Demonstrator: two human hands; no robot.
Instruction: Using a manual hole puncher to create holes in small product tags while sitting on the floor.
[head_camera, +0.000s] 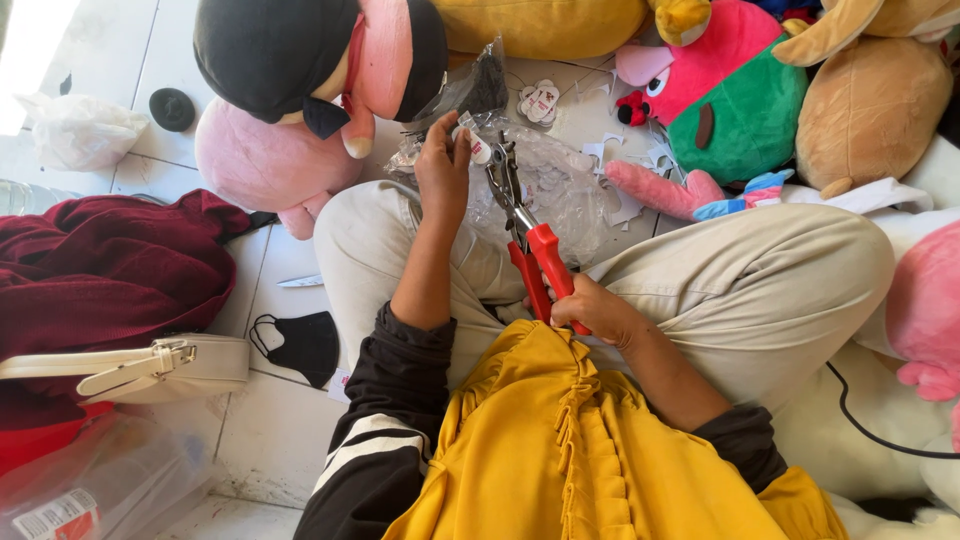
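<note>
Two hands were busy over the person's crossed legs, where a crumpled clear plastic bag (555, 180) of small pale pieces lay spread across the lap. The right hand (592, 312) was wrapped tight around the red handles of a punch plier (528, 240), whose metal head pointed up and away toward the floor tiles. The left hand (443, 165) had its fingertips pinched together on a small white tag (480, 152), held right against the tool's steel head; whether the tag already sat between the jaws I could not quite tell from where I stood, since the fingers covered part of it.

That tag looked light and thin, probably card or stiff paper, so it would bend or crease easily and called for a light pinch at its edge, clear of the biting part. The plier seemed the heavy, rigid item, steel with coated handles that gave a sure hold low down, well apart from the jaws. The bag was soft and slippery and would slide off the knees if nudged.

Around them lay plush toys: a pink one with a black cap (300, 90) just beyond the left knee, and a pink and green one (735, 100) farther right. More white tags (540, 100) lay on the tiles.
</note>
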